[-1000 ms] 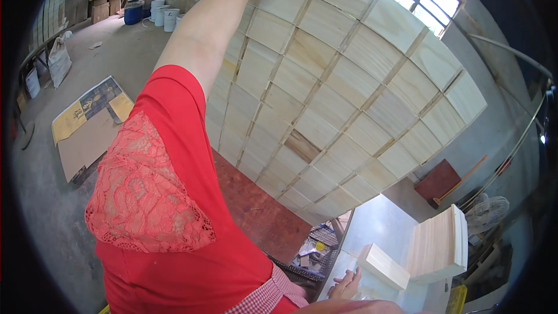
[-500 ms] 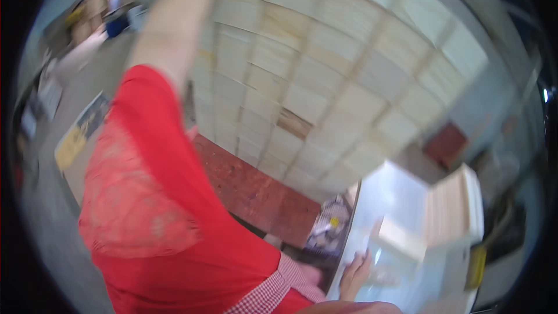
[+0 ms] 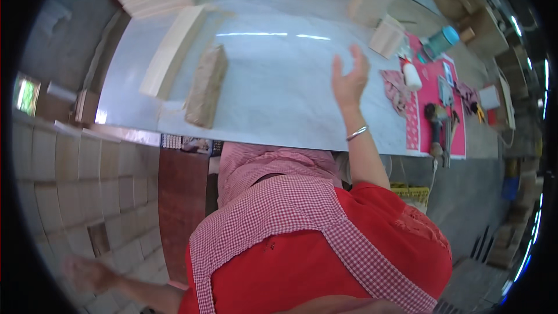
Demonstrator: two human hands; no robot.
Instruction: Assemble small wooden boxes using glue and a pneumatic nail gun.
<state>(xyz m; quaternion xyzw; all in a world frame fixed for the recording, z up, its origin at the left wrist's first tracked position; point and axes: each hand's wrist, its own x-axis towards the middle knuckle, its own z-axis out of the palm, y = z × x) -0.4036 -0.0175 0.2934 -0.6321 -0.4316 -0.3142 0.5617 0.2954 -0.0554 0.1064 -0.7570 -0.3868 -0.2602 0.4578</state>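
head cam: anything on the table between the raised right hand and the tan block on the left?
Nothing. In the head view, only bare white tabletop lies between the right hand and the tan block.

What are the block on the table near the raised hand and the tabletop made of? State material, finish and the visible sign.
Block: apparently raw, unfinished wood, pale tan, matte, with a rough, grainy face. Possibly a bundle of thin pieces; too blurred to tell.
Tabletop: smooth pale grey sheet with a sheen, showing bright streaks of reflected light. It could be laminate, painted metal or polished stone; the look leaves that open.
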